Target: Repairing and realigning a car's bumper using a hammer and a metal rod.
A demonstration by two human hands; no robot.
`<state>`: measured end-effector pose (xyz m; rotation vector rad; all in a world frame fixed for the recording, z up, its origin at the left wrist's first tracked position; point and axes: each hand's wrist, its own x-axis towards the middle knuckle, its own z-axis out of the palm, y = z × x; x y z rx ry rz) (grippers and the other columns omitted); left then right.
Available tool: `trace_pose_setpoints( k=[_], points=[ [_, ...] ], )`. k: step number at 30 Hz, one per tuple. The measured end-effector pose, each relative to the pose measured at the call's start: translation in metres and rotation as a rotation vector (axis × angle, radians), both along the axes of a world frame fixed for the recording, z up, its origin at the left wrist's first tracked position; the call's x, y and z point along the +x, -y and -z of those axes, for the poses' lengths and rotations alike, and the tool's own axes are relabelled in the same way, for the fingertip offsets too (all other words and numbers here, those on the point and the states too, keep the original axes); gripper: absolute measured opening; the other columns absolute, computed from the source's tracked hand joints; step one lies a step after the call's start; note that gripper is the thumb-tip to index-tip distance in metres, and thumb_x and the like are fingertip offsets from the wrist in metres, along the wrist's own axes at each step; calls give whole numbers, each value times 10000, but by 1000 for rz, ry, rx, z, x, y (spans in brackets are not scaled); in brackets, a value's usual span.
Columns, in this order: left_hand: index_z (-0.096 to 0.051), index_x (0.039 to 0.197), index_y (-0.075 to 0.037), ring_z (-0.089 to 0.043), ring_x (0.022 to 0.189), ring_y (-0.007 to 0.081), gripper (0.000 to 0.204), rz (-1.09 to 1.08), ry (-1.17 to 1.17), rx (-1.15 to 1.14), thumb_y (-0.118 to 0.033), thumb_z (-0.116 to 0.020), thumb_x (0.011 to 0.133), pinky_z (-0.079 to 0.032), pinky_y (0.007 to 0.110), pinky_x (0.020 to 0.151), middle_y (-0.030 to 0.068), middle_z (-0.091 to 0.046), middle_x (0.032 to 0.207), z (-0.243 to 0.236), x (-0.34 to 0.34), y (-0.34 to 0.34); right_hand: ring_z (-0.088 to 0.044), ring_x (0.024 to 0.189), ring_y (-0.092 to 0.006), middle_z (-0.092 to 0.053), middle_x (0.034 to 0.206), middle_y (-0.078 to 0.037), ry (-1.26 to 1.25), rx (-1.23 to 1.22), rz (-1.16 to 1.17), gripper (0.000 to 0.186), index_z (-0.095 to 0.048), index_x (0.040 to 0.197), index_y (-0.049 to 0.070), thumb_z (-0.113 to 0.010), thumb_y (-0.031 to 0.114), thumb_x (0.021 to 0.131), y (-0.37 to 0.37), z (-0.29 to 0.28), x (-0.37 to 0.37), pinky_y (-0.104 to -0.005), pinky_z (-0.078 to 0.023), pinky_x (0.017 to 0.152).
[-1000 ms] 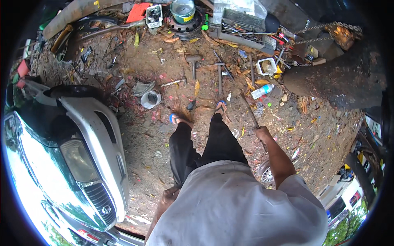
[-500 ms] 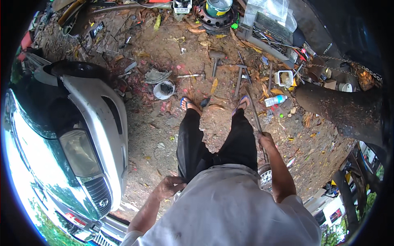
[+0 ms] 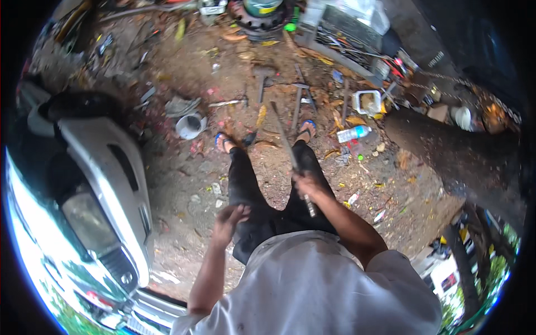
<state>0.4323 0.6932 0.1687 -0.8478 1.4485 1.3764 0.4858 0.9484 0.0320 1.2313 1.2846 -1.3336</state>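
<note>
My right hand is wrapped round a long, thin metal bar in front of my right thigh. The bar slants, its far end up toward the tools on the ground and its near end below my fist. My left hand hovers beside my left thigh, a little blurred, fingers loosely bent and nothing seen in it. On the dirt beyond my feet lie a hammer, a second long-handled hammer and a thin metal tool. A white bucket stands left of my feet.
At left a silver car front stands close by. A toolbox full of tools, a wheel rim, a white tub and a water bottle are ahead and right. A thick trunk lies at right.
My right hand has swung the bar inward, from beside my right leg to in front of the thigh. My left hand has lifted off the trouser side and moved forward. The view has shifted right.
</note>
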Motion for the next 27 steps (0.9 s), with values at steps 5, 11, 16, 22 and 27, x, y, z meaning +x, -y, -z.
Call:
trace_pose_setpoints(
  k=[5, 11, 16, 22, 27],
  points=[
    [-489, 1093, -24, -614, 891, 266, 315, -388, 297, 551, -276, -526, 908, -501, 394, 770, 174, -618, 962, 92, -20, -109, -582, 707, -143, -596, 738, -60, -335, -379, -161, 424, -580, 908, 6, -400, 388, 949, 3, -49, 23, -327, -474, 646],
    [-387, 748, -133, -326, 416, 97, 208, -339, 191, 282, -89, -565, 847, -310, 277, 400, -28, -347, 539, 136, -41, -77, -502, 1113, -358, -529, 1166, -255, -191, 381, -673, 590, -438, 1229, -38, -504, 428, 874, -49, -31, 114, -402, -380, 956],
    [-473, 770, -84, -387, 399, 118, 143, -309, 346, 166, -151, -574, 846, -349, 277, 378, -6, -406, 556, 144, -15, -4, -389, 1191, -445, -410, 1264, -302, 18, 223, -584, 758, -331, 1295, -30, -545, 508, 806, -42, 55, 135, -468, -345, 992],
    [-521, 836, -47, -433, 424, 116, 156, -197, 392, -63, -186, -592, 834, -415, 290, 382, 4, -449, 595, 152, 27, 71, -504, 1062, -422, -514, 1120, -293, -35, 514, -705, 558, -504, 1147, 8, -529, 453, 811, -62, 215, 47, -454, -420, 905],
    [-506, 853, -57, -436, 430, 141, 143, 24, 315, -284, -152, -598, 798, -413, 300, 383, 9, -435, 579, 167, 58, 97, -545, 1030, -357, -587, 1079, -204, -203, 512, -722, 477, -566, 1091, 52, -472, 450, 844, -88, 403, -31, -425, -423, 888]
  ],
)
